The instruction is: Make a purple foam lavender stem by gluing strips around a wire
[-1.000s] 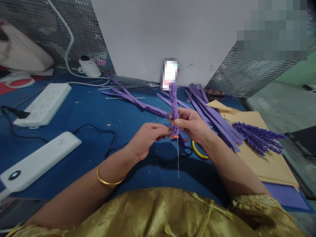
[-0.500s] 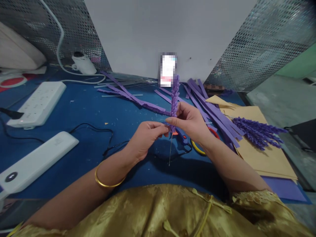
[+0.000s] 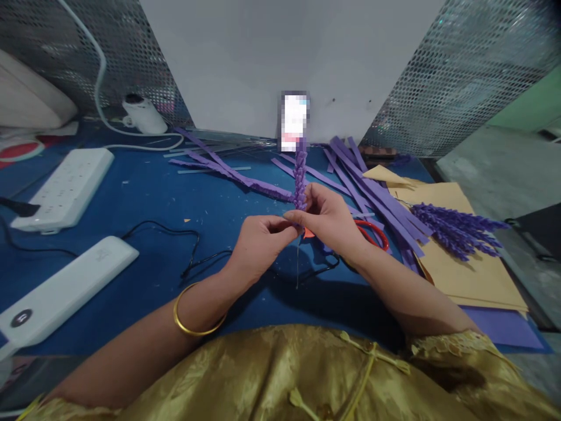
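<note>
Upright between my hands stands a purple paper lavender stem (image 3: pixel 300 175), its thin wire (image 3: pixel 298 266) hanging below. My right hand (image 3: pixel 328 219) pinches the lower part of the flower head between thumb and fingers. My left hand (image 3: pixel 265 242) is closed at the base of the flower, thumb against forefinger, its fingertips touching the right thumb; what it pinches there is mostly hidden. A fringed purple paper strip (image 3: pixel 263 185) runs left from the flower along the table. Under my right hand lie red-handled scissors (image 3: pixel 379 231) and a blue tool, both partly covered.
Purple paper strips (image 3: pixel 377 196) lie right of centre. Finished lavender stems (image 3: pixel 456 228) rest on brown paper (image 3: pixel 477 283) at the right. A lit phone (image 3: pixel 293 120) leans on the back board. To the left are a power strip (image 3: pixel 65 184), a white device (image 3: pixel 74 286) and a black cable (image 3: pixel 195 248).
Both hands and the flower have shifted slightly left in view. My left fingers have moved in closer beneath my right thumb at the flower's base. My right hand keeps its pinch.
</note>
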Demonstrator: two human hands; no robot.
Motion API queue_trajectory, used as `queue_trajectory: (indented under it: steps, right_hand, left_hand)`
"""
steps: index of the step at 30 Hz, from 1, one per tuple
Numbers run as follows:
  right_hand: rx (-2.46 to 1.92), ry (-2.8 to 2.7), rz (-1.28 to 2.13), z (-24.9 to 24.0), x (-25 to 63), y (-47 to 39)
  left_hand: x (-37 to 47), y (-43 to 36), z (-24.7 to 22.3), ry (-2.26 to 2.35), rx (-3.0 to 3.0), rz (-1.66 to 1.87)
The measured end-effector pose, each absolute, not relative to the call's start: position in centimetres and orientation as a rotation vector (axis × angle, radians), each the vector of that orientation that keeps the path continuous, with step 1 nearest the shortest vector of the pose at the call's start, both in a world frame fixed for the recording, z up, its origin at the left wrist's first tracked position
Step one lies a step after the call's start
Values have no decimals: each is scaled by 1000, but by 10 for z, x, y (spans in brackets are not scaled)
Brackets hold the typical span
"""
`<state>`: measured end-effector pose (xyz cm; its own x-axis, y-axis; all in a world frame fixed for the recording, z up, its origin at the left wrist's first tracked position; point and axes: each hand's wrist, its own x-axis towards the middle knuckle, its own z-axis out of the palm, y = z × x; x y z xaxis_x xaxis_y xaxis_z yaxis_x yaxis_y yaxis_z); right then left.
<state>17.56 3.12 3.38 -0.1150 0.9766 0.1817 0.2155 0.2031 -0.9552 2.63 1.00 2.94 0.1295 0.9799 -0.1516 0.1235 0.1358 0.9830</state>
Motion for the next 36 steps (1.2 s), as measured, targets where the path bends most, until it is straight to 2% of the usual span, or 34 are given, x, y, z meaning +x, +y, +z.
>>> queue_trajectory:
  steps: [9,15,18,31,36]
  right_hand:
    - [-1185,-1488,994,33,177,33]
    - [-903,-1393,1472,41,187,38]
    - [-814,-1408,1576,41,193,43]
    - [-826,-1432,1410,41,189,43]
    - [-918,-1511,1216,40,185,40]
  left_hand:
    - [25,13,29,1173,1259,932]
    - [22,15,32,1046,1108,969]
    - [21,16,31,959,1014,921]
    - [21,17,34,1029,1017,903]
    - [21,16,34,1056,1036,904]
